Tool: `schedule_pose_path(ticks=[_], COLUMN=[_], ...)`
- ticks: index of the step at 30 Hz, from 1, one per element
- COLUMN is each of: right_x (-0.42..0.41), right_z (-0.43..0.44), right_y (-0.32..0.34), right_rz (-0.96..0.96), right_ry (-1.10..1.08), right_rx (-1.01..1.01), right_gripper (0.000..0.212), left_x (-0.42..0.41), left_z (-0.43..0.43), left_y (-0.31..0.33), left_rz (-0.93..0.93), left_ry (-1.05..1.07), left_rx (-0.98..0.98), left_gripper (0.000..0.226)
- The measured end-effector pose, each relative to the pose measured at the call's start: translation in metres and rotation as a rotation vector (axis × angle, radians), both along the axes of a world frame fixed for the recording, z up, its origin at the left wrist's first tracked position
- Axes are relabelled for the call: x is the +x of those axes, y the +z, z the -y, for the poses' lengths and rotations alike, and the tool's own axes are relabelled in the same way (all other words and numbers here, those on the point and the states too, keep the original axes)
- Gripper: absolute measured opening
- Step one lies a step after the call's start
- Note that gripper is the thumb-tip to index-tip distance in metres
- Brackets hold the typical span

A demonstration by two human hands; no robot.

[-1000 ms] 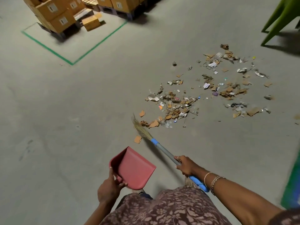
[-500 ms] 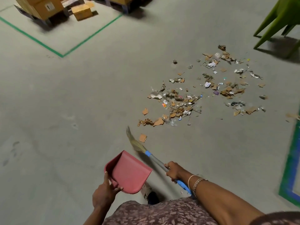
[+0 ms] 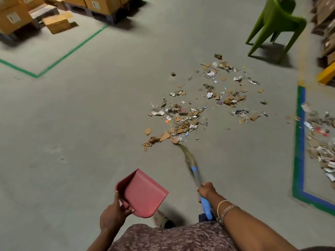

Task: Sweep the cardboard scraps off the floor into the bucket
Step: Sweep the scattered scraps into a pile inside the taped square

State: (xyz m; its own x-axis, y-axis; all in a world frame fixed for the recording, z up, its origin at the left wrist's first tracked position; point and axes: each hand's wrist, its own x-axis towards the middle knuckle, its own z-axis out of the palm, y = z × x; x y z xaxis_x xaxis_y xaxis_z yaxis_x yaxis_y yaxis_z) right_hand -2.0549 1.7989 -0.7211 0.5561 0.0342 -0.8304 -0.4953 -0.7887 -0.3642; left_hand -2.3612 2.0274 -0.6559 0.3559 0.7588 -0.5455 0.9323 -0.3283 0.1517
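Cardboard scraps [image 3: 183,122] mixed with paper and plastic bits lie scattered over the grey floor ahead, reaching up to the far right. My right hand [image 3: 206,190] grips the blue handle of a small broom [image 3: 196,175]. Its straw bristles touch the near edge of the scrap pile. My left hand [image 3: 113,216] holds a red dustpan [image 3: 143,193] by its rim, low in front of me and apart from the scraps. No bucket is in view.
A green plastic chair [image 3: 275,24] stands at the far right. Stacked cardboard boxes on pallets [image 3: 101,5] fill the far left behind a green floor line [image 3: 72,51]. More scraps [image 3: 320,147] lie inside a blue-green taped area on the right.
The broom swung from the left, near a lone cardboard piece, over to the right, its bristles now at the pile's near edge. The view shifted, showing the chair and the taped area.
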Motion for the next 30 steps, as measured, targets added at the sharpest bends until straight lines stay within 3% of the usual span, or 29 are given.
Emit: schedule_pose_path(ticks=[5, 10, 14, 17, 27, 30], right_x=[0.012, 0.016, 0.006, -0.003, -0.017, -0.019], right_z=[0.003, -0.002, -0.020, -0.040, -0.117, -0.129], right_y=[0.008, 0.025, 0.044, 0.046, 0.030, 0.022], right_rz=[0.119, 0.232, 0.250, 0.211, 0.114, 0.078], right_ry=[-0.344, -0.377, -0.189, -0.014, 0.686, 0.783], right_rx=[-0.008, 0.040, 0.209, 0.308, 0.260, 0.239], right_gripper=[0.012, 0.027, 0.054, 0.063, 0.056, 0.053], left_x=[0.017, 0.019, 0.015, 0.007, -0.021, -0.022], left_z=[-0.012, -0.026, -0.037, -0.040, -0.041, -0.042], left_y=[-0.001, -0.006, -0.009, -0.008, -0.007, -0.005], left_rz=[0.039, 0.050, 0.032, 0.037, 0.028, 0.020], left_ry=[-0.056, -0.070, -0.061, -0.027, 0.090, 0.103], left_rx=[0.022, 0.029, 0.043, 0.056, 0.055, 0.050], left_gripper=[0.105, 0.106, 0.110, 0.109, 0.113, 0.113])
